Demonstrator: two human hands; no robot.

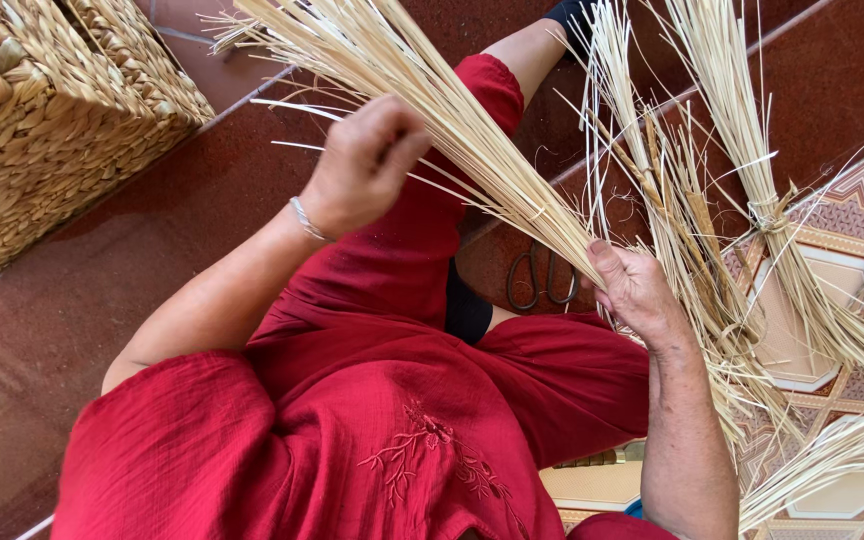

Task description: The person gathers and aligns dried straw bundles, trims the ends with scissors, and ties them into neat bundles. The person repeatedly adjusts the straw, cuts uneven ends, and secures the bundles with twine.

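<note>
Sorting goes best, it seems, if the right hand [637, 290] keeps its tight clamp on the narrow end of the pale, fanned bundle of dry straw stalks [452, 110] while the left hand [367, 160], curled closed on a few strands, works only those. That bundle slants above the lap in red cloth [402, 400], its lower end pinched in the right hand, its spreading top passing the left.

pale straw bundle [472, 140], long thin stalks, slanting across red-clothed lap, fanned at top
</note>
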